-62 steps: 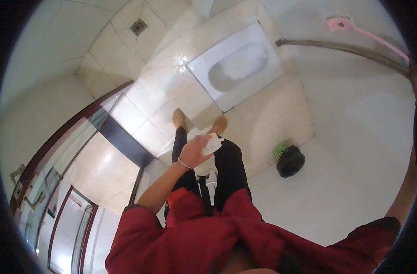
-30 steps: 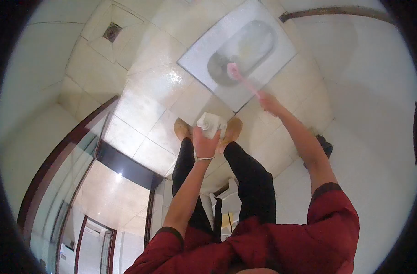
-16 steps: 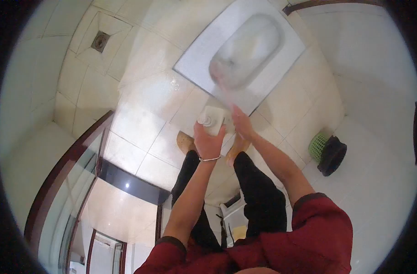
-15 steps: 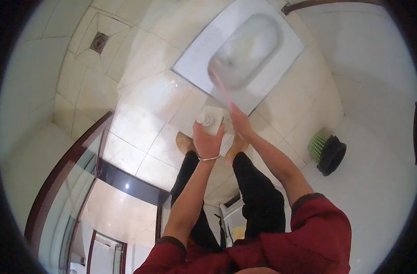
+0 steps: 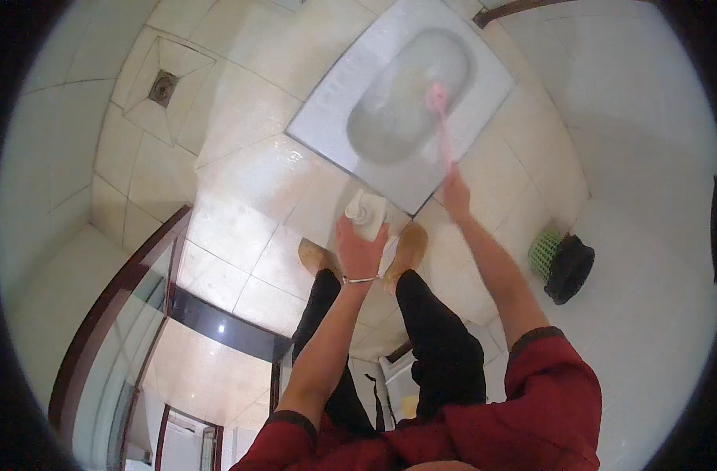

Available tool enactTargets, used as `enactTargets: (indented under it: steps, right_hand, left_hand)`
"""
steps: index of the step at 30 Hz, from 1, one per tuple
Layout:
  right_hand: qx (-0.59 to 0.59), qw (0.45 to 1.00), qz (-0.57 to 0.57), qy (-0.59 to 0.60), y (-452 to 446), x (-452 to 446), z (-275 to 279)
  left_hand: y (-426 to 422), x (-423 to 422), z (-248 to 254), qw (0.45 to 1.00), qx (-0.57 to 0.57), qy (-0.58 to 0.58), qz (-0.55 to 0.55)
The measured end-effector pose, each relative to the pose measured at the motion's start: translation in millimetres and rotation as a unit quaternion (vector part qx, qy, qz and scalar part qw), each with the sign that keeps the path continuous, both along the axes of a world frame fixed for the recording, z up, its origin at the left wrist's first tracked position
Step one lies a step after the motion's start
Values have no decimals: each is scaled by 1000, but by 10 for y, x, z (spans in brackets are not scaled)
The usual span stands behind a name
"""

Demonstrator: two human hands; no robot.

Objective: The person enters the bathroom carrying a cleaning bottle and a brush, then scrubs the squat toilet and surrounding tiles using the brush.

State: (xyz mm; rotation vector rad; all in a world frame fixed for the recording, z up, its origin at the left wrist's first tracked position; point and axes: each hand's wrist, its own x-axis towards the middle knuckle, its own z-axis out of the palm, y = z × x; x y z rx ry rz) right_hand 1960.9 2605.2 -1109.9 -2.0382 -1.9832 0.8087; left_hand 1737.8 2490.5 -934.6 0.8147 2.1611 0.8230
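My right hand (image 5: 456,194) is closed round the handle of a pink toilet brush (image 5: 446,133). The brush's head lies against the right inner side of the white squat toilet (image 5: 327,106), whose basin looks wet and whitish. In my left hand (image 5: 361,250) is a white pump bottle (image 5: 372,213), held upright above the floor between my feet and the toilet's near edge. My fingers wrap its near side, and the pump top faces up toward me.
A green mesh basket (image 5: 543,255) with a black item (image 5: 570,269) over its side stands at the right wall. A floor drain (image 5: 164,88) lies at the upper left. The dark-framed glass door (image 5: 99,314) and a dark threshold (image 5: 225,318) are at the lower left.
The brush head has swung from the basin's near left end to its right side. My right hand has moved right. The bottle stays in my left hand, nearly in place.
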Motion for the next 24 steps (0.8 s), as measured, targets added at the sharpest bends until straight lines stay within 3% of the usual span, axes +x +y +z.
enactTargets:
  steps: [1,2,4,5,7,9,11,15,17,18,21,23,24]
  right_hand:
    - [51,999,-1,4,173,38,-84]
    - [-10,1000,-24,16,617,-64,100]
    - [-167,966,-120,156,1301,-529,612]
    - [-168,966,-120,154,1183,-615,526]
    - [-122,991,49,-13,760,-643,180]
    - [-77,991,101,45,-10,-386,74]
    - [-154,980,123,25,-438,-203,583]
    - [-88,980,169,51,-487,-6,443]
    - [-361,931,19,59,-76,-241,291]
    - [-361,930,19,60,-163,-267,116]
    - [-278,933,74,217,-581,-462,-369]
    - [-26,984,74,160,-889,-601,-451]
    - [-26,984,74,161,-756,-608,-333]
  left_hand:
    - [-10,17,-19,1000,1,1,9]
    - [22,29,20,1000,0,-1,9]
    - [109,47,113,999,23,21,-7]
    - [84,63,115,1000,22,19,-7]
    - [4,81,80,1000,-10,21,0]
    - [-122,90,43,1000,4,12,0]
    - [-148,139,32,1000,19,2,-1]
    - [-93,255,-31,1000,-2,6,0]
    - [-104,307,-101,1000,6,3,7]
    - [-115,335,-158,1000,21,6,5]
    - [-99,371,-223,1000,18,23,1]
    - [-71,395,-251,999,-2,38,-1]
    - [-58,406,-276,999,-1,44,3]
